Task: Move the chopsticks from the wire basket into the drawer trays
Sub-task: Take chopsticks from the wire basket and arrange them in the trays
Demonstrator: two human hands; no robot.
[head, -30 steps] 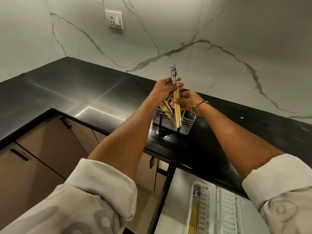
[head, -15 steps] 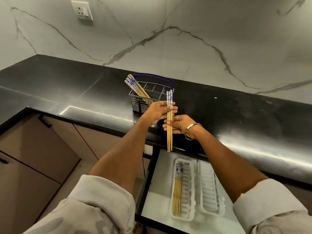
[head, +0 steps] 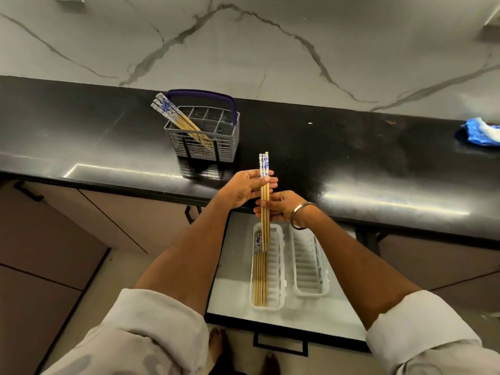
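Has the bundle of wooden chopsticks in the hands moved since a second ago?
Yes. The held wooden chopsticks came out of the grey wire basket and now hang in front of the black countertop's edge, tips over the left white tray.

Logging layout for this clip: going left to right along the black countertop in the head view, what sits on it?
Wire basket with leaning chopsticks → a stretch of bare countertop → crumpled blue and white wrapper at the right edge.
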